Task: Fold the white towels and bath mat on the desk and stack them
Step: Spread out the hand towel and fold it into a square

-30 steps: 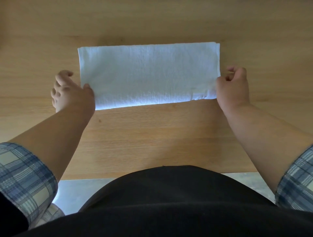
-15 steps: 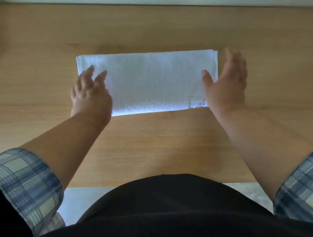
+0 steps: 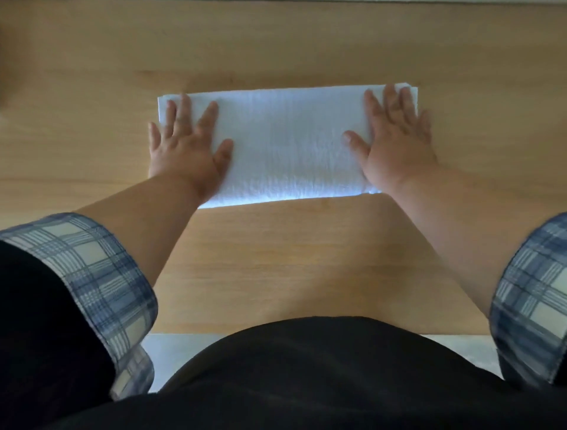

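Note:
A white towel point(image 3: 288, 141), folded into a long flat rectangle, lies across the middle of the wooden desk point(image 3: 276, 261). My left hand point(image 3: 187, 147) lies flat on the towel's left end with fingers spread and straight. My right hand point(image 3: 395, 138) presses flat on the right end, fingers straight and reaching the far right corner. Both palms cover the towel's short ends. No other towel or bath mat is in view.
The desk's near edge point(image 3: 306, 334) runs just in front of my body, with grey floor point(image 3: 178, 346) below it. Bare wood surrounds the towel on all sides. A pale strip marks the desk's far edge point(image 3: 460, 2) at the top.
Both hands left the towel's side edges, rose, and came down flat on top of its two ends. The towel stayed in place.

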Demonstrator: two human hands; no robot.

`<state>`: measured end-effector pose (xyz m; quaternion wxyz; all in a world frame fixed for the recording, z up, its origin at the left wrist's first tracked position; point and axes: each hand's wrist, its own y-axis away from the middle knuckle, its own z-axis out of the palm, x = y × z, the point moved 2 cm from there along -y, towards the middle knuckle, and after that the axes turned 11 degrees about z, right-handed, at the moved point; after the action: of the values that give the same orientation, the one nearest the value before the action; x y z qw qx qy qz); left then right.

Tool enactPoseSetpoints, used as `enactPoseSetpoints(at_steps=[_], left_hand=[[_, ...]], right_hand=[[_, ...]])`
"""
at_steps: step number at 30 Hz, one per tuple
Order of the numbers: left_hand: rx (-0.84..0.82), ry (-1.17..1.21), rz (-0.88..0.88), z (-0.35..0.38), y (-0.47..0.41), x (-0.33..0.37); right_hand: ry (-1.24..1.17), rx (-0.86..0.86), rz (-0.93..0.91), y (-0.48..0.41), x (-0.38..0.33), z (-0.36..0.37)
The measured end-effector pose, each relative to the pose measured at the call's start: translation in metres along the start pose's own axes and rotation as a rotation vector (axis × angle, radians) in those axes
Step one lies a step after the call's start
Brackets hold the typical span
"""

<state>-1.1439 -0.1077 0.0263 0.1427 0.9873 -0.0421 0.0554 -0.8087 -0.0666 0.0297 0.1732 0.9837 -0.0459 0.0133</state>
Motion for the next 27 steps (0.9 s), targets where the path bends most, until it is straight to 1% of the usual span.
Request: enactPoseSetpoints(at_steps=[3,4,5,7,8,9,10,12,14,17,18,19,20,21,23,24,25,26,27], left_hand=[[-0.008,0.001,0.004,-0.002,0.001,-0.002],[-0.001,0.002,0.015,-0.005,0.004,0.0],[0.016,-0.001,0.05,-0.007,0.008,0.003],[0.045,-0.032,0.21,-0.007,0.024,0.01],[0.027,-0.056,0.301,-0.005,0.035,0.013],[-0.01,-0.077,0.365,-0.001,0.045,0.013],[-0.053,-0.098,0.388,0.005,0.055,0.01],[-0.099,-0.122,0.347,0.013,0.068,-0.003],[-0.086,-0.147,0.327,0.014,0.073,-0.016],[-0.074,-0.28,0.362,0.011,0.075,-0.022],[-0.087,-0.313,0.355,0.009,0.078,-0.02],[-0.099,-0.318,0.329,0.007,0.082,-0.016],[-0.114,-0.278,0.28,0.005,0.088,-0.009],[-0.112,-0.183,0.207,0.002,0.094,0.0],[0.012,0.128,-0.002,-0.006,0.112,0.021],[0.099,0.334,-0.161,-0.011,0.12,0.032],[0.171,0.582,-0.363,-0.015,0.125,0.042],[0.213,0.858,-0.582,-0.016,0.128,0.05],[0.225,1.131,-0.791,-0.017,0.131,0.056]], right_hand=[[-0.054,-0.017,0.127,0.0,0.023,-0.003],[-0.082,0.004,0.126,0.005,0.027,-0.006],[-0.108,0.047,0.074,0.013,0.028,-0.008],[-0.117,0.118,-0.139,0.039,0.025,-0.005],[-0.092,0.113,-0.236,0.053,0.024,0.001],[-0.054,0.08,-0.278,0.066,0.027,0.008],[-0.021,0.05,-0.256,0.075,0.032,0.014],[0.001,0.057,-0.144,0.084,0.048,0.02],[0.016,0.068,-0.072,0.089,0.06,0.014],[0.071,0.104,-0.054,0.096,0.062,-0.003],[0.055,0.104,-0.016,0.099,0.06,-0.006],[-0.02,0.102,0.057,0.104,0.055,-0.012],[-0.149,0.092,0.158,0.108,0.049,-0.015],[-0.349,0.085,0.28,0.111,0.043,-0.015],[-0.822,0.024,0.547,0.125,0.022,-0.014],[-1.087,-0.031,0.666,0.132,0.01,-0.013],[-1.339,-0.106,0.782,0.136,0.0,-0.011],[-1.576,-0.218,0.882,0.139,-0.008,-0.009],[-1.724,-0.294,0.941,0.14,-0.013,-0.008]])
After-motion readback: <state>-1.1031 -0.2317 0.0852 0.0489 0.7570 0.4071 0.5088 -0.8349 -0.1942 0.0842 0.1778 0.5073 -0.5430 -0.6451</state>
